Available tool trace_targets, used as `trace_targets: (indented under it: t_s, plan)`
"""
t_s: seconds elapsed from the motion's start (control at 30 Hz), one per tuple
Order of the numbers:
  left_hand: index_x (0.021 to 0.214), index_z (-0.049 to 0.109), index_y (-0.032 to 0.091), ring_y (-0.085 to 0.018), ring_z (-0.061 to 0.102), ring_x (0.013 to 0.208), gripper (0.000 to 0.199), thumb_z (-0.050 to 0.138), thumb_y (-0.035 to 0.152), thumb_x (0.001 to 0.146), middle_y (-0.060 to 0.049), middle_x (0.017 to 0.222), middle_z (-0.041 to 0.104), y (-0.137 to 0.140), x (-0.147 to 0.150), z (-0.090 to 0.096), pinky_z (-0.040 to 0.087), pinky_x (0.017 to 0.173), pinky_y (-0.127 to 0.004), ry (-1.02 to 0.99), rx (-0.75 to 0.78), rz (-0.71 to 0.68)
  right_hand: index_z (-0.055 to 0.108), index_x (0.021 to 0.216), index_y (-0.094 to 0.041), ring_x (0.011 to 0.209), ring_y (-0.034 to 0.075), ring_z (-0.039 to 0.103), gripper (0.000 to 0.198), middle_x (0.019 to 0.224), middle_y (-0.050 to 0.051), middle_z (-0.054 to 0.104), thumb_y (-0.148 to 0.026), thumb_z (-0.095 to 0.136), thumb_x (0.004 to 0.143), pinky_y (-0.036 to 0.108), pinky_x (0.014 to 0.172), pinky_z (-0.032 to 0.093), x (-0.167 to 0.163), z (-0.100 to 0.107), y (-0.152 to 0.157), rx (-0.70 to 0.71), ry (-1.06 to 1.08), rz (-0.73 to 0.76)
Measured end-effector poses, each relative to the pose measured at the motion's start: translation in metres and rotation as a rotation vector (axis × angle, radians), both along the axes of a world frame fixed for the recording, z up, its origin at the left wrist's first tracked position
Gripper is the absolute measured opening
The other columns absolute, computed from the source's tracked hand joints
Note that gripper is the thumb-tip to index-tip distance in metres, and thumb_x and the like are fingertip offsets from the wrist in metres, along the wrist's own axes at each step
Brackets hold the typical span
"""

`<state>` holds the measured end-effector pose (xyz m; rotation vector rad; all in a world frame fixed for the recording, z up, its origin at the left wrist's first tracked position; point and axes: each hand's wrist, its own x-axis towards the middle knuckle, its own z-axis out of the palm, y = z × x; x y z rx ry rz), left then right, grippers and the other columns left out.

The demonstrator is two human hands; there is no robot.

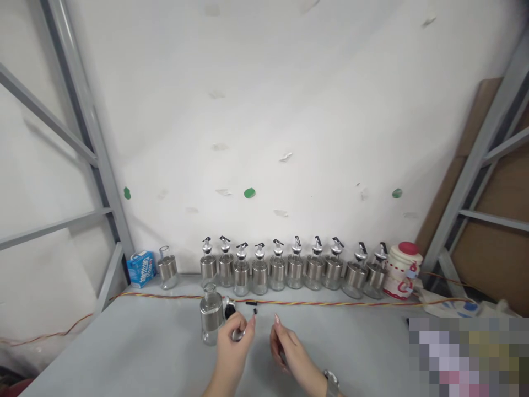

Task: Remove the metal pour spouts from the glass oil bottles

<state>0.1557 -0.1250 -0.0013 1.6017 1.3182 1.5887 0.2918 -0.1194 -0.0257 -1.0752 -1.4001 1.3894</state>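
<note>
My left hand (232,344) is closed around a shiny silver piece (238,334), apparently part of a bottle pourer; the fingers hide most of it. Just beyond its knuckles is a silver-and-black pourer top (230,306); whether the hand touches it, I cannot tell. An uncapped glass bottle with a steel sleeve (211,314) stands left of this hand. To the right, my right hand (291,350) is curled, thumb and forefinger together, with something dark partly hidden in the palm. A small black piece (255,311) and a short black bar (251,303) lie beyond the hands.
Several sleeved bottles with pourers (278,270) line the wall. Another uncapped bottle (167,270) and a blue box (141,269) stand left. A cream jar with a red lid (404,270) is at right. A twisted red-yellow wire (322,303) crosses the grey table (136,342).
</note>
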Motion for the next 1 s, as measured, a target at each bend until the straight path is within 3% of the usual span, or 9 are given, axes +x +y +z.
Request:
trace_targets:
  t_s: [0.17,0.27,0.37,0.53,0.67,0.8,0.83,0.9,1.0]
  plan:
    - [0.051,0.030,0.020,-0.010,0.034,0.053,0.035,0.049,0.036,0.077,0.005,0.053,0.031,-0.004,0.001,0.003,0.031,0.053,-0.022,0.038,-0.018,-0.039,0.040,0.049,-0.020,0.034,0.008,0.029,0.059,0.037,-0.006,0.031,-0.071,0.022,0.073,0.021,0.036,0.023,0.001,0.005,-0.001,-0.005,0.001,0.000]
    - [0.078,0.048,0.019,-0.013,0.045,0.067,0.024,0.061,0.036,0.068,0.001,0.073,0.046,-0.010,0.001,0.002,0.038,0.061,-0.023,0.189,-0.018,-0.184,0.041,0.054,-0.020,0.039,0.008,0.031,0.055,0.045,-0.005,0.035,-0.070,0.028,0.072,0.021,0.039,0.026,0.004,0.009,-0.006,0.001,0.042,0.024]
    - [0.117,0.036,0.020,-0.019,0.050,0.086,0.064,0.067,0.037,0.063,-0.006,0.096,0.050,-0.018,0.000,0.003,0.043,0.074,-0.030,0.325,-0.052,-0.349,0.044,0.063,-0.019,0.049,0.010,0.036,0.047,0.055,-0.004,0.039,-0.064,0.038,0.072,0.021,0.045,0.030,0.006,0.009,-0.008,0.036,0.094,0.057]
    - [0.130,0.022,0.021,-0.021,0.051,0.097,0.068,0.056,0.037,0.073,-0.012,0.111,0.050,-0.022,-0.002,0.008,0.042,0.084,-0.036,0.512,0.016,-0.415,0.038,0.061,-0.019,0.051,0.008,0.031,0.038,0.057,-0.006,0.032,-0.055,0.048,0.073,0.020,0.048,0.029,0.004,0.005,-0.002,0.069,0.077,0.052]
    - [0.121,0.040,0.023,-0.023,0.047,0.104,0.054,0.059,0.029,0.071,-0.010,0.111,0.051,-0.017,-0.008,0.013,0.039,0.087,-0.036,0.764,0.406,-0.126,0.033,0.058,-0.020,0.046,0.007,0.029,0.040,0.052,-0.008,0.028,-0.053,0.050,0.073,0.019,0.044,0.027,0.005,0.004,0.002,0.109,0.014,0.016]
    - [0.109,0.054,0.024,-0.022,0.048,0.099,0.046,0.065,0.018,0.065,-0.009,0.106,0.051,-0.005,-0.028,0.029,0.032,0.089,-0.037,0.638,0.727,0.682,0.036,0.059,-0.021,0.036,0.007,0.034,0.040,0.042,-0.009,0.037,-0.056,0.046,0.074,0.020,0.039,0.029,0.006,0.000,0.005,0.065,-0.017,-0.048]
    - [0.110,0.053,0.021,-0.024,0.047,0.100,0.048,0.066,0.021,0.064,-0.011,0.108,0.050,-0.001,-0.034,0.035,0.031,0.090,-0.039,0.544,0.695,0.841,0.037,0.059,-0.020,0.036,0.008,0.040,0.039,0.042,-0.008,0.042,-0.056,0.046,0.074,0.020,0.040,0.032,0.005,0.000,0.005,0.065,-0.003,-0.070]
    - [0.112,0.050,0.018,-0.027,0.044,0.105,0.049,0.063,0.030,0.066,-0.013,0.113,0.047,0.006,-0.044,0.044,0.028,0.092,-0.044,0.396,0.475,0.944,0.039,0.061,-0.020,0.040,0.011,0.050,0.039,0.045,-0.005,0.051,-0.057,0.046,0.073,0.022,0.045,0.039,0.005,0.000,0.007,0.062,0.043,-0.109]
    - [0.103,0.054,0.019,-0.025,0.049,0.099,0.038,0.054,0.039,0.071,-0.009,0.103,0.055,0.015,-0.053,0.047,0.034,0.088,-0.042,0.285,0.141,0.701,0.041,0.064,-0.020,0.043,0.014,0.056,0.040,0.047,-0.002,0.056,-0.059,0.048,0.070,0.025,0.048,0.042,0.006,0.002,0.009,0.049,0.082,-0.150]
